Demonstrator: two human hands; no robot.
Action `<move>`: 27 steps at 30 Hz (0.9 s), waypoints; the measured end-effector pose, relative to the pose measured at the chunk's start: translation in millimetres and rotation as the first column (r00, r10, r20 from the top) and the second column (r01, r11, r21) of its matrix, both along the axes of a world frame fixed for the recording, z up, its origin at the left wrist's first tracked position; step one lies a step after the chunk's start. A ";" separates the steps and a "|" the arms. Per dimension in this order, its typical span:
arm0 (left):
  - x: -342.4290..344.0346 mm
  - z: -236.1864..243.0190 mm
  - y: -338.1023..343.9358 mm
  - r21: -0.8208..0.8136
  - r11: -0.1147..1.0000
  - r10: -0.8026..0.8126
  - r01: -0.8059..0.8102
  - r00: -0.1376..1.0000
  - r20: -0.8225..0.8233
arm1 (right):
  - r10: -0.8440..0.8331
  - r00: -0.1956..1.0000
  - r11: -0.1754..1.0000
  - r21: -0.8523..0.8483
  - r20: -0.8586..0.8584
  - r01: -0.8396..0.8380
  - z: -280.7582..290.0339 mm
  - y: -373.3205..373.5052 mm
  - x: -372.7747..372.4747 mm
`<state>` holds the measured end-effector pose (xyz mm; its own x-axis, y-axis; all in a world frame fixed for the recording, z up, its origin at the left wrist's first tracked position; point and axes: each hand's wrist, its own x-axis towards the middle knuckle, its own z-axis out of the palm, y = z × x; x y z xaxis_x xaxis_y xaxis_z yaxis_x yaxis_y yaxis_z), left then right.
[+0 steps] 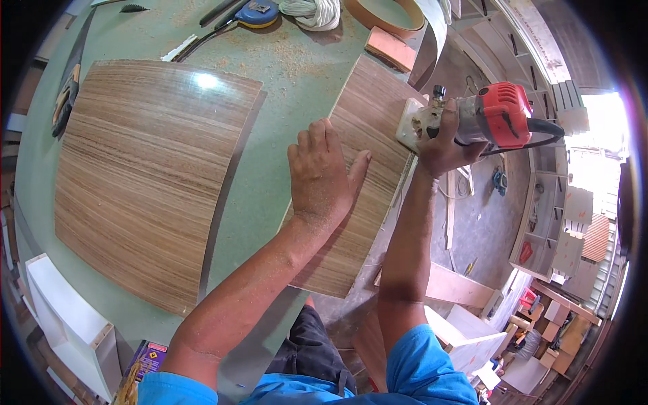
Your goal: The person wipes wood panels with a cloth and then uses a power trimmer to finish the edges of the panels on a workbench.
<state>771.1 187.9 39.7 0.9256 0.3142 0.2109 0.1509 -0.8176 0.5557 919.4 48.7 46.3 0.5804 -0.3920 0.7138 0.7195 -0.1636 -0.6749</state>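
A narrow wood-grain board (378, 128) lies at the right edge of the green table, partly overhanging it. My left hand (322, 169) rests flat on this board, fingertips over its left edge and thumb spread toward the right. In my right hand (445, 145) is a trim router (499, 118) with a red motor housing, tipped so its body points to the right. Its pale base (409, 125) sits at the board's right edge; the bit is hidden. A larger wood-grain board (148, 175) lies on the table to the left.
On the green table (260, 135) are sawdust, a blue tape measure (258, 13), white cord (314, 12), a coil of edge banding (398, 20) and a handsaw (67, 101). A white panel box (67, 317) stands lower left. Shelving (543, 216) and wood scraps fill the right side.
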 end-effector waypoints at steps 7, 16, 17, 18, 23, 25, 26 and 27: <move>0.4 0.2 0.6 0.033 0.999 0.004 -0.005 1.000 0.022 | -0.008 1.000 1.000 -0.013 -0.009 0.008 -0.9 -2.6 23.7; 1.0 3.4 3.0 0.018 1.000 -0.024 0.024 1.000 -0.011 | 0.029 0.999 1.000 0.003 -0.014 -0.029 0.8 -2.6 44.5; 1.4 3.2 3.2 0.018 1.000 -0.023 0.023 1.000 -0.010 | 0.049 0.998 0.998 0.028 -0.026 -0.048 1.4 -0.8 45.2; 1.7 2.9 3.4 0.018 1.000 -0.022 0.022 1.000 -0.009 | 0.050 0.998 0.998 0.029 -0.026 -0.049 1.8 0.2 46.1; 1.6 4.9 4.6 0.033 0.999 -0.035 0.035 0.999 -0.015 | 0.020 0.999 1.000 0.004 -0.039 -0.020 2.0 -2.4 59.5; 2.0 4.8 4.3 0.022 0.999 -0.035 0.036 0.999 -0.012 | 0.026 0.999 1.000 0.005 -0.027 -0.025 0.9 -2.7 64.3; 1.9 4.0 4.4 0.022 0.999 -0.034 0.034 0.999 -0.003 | 0.034 0.999 0.999 0.005 -0.019 -0.034 0.8 -2.1 65.8; 2.1 3.5 4.4 0.022 0.999 -0.032 0.032 0.999 0.005 | 0.034 0.999 0.999 0.004 -0.020 -0.034 1.2 -1.5 67.6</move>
